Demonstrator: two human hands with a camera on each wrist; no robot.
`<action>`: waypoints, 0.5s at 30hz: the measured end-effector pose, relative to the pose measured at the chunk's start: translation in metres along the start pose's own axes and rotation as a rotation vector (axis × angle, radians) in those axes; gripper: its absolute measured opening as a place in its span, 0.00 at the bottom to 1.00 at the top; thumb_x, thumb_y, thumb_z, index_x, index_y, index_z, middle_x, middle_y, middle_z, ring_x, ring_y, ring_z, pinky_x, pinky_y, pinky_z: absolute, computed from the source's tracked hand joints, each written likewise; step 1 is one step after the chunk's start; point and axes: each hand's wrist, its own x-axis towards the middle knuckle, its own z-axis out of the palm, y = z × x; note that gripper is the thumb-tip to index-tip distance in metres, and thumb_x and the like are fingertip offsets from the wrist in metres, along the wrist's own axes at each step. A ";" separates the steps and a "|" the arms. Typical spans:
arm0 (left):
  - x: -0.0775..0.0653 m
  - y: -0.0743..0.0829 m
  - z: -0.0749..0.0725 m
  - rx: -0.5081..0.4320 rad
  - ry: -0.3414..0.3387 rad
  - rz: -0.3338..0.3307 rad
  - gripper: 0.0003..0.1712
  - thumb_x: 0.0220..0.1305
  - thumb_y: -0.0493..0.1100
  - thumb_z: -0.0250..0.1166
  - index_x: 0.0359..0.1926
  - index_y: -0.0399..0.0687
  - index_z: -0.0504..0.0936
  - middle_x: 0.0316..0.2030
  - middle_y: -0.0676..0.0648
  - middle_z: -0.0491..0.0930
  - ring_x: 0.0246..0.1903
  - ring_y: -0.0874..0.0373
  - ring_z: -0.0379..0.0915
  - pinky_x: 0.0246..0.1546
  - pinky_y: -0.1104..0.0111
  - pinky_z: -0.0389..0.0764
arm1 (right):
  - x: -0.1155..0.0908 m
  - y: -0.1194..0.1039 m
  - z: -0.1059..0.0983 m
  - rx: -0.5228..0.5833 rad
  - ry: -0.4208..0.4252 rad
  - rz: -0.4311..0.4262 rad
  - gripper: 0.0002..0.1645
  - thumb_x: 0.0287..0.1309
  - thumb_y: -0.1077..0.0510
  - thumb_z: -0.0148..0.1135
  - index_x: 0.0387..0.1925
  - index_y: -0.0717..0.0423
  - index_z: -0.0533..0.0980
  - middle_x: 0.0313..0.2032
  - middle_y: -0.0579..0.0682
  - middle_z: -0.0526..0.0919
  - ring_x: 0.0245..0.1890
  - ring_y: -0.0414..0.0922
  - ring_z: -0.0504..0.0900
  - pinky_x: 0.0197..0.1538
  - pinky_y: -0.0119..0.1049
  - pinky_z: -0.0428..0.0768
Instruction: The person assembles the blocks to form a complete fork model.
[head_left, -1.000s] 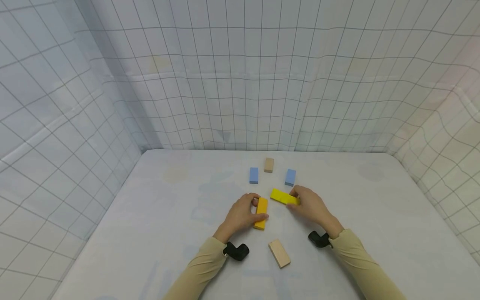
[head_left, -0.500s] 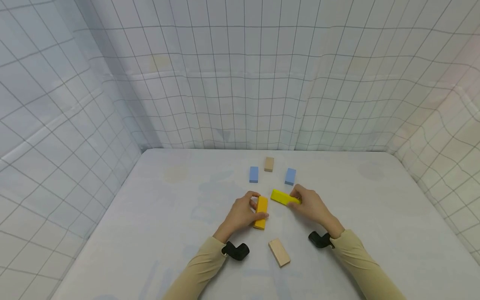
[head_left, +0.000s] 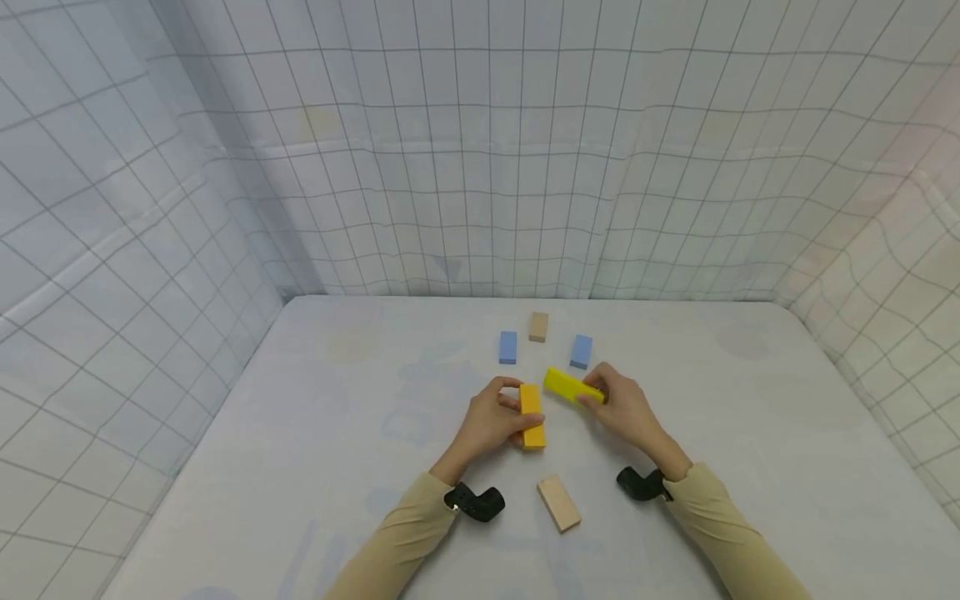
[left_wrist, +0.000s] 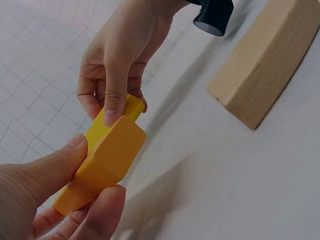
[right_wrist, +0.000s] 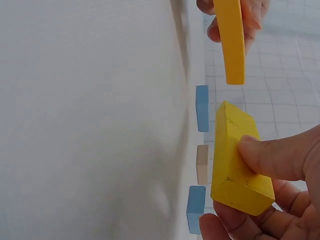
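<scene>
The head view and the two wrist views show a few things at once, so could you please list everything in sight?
Orange block: 1, orange, in the left hand
Yellow block: 1, yellow, in the right hand
Left blue block and right blue block: 2, blue, toward the table's far edge
Far wooden block: 1, light wood, between and slightly beyond the blue pair
Near wooden block: 1, light wood, between the forearms
Table: 1, whitish, under everything
Gridded sheeting: count unclear, white, dark lines, behind and both sides
Wrist devices: 2, black, one per wrist
Sleeves: 2, beige, forearms
Hands: 2, bare, mid-table
</scene>
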 end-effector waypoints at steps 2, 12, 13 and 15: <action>0.002 0.002 0.003 -0.014 0.004 0.000 0.39 0.49 0.50 0.76 0.59 0.42 0.69 0.36 0.45 0.81 0.18 0.57 0.78 0.24 0.66 0.79 | 0.000 -0.002 -0.001 0.014 0.018 0.001 0.15 0.52 0.65 0.69 0.40 0.62 0.73 0.37 0.55 0.82 0.30 0.47 0.76 0.34 0.42 0.74; 0.012 0.003 0.020 -0.007 0.004 0.009 0.39 0.48 0.46 0.76 0.58 0.41 0.68 0.33 0.47 0.79 0.14 0.56 0.77 0.17 0.66 0.78 | -0.003 -0.012 -0.007 0.059 0.065 0.058 0.15 0.54 0.64 0.68 0.41 0.61 0.72 0.40 0.58 0.82 0.30 0.48 0.75 0.35 0.41 0.74; 0.013 0.002 0.021 -0.004 0.005 0.014 0.38 0.48 0.45 0.76 0.58 0.41 0.68 0.32 0.47 0.78 0.13 0.56 0.76 0.17 0.66 0.78 | -0.003 -0.012 -0.008 0.064 0.070 0.057 0.15 0.54 0.64 0.69 0.40 0.61 0.72 0.40 0.58 0.82 0.31 0.48 0.76 0.35 0.41 0.74; 0.014 0.002 0.023 0.014 0.007 0.024 0.38 0.48 0.45 0.76 0.57 0.40 0.68 0.32 0.48 0.78 0.13 0.57 0.76 0.16 0.66 0.77 | -0.004 -0.011 -0.008 0.070 0.076 0.056 0.15 0.53 0.64 0.69 0.40 0.61 0.72 0.40 0.58 0.82 0.33 0.49 0.77 0.36 0.42 0.75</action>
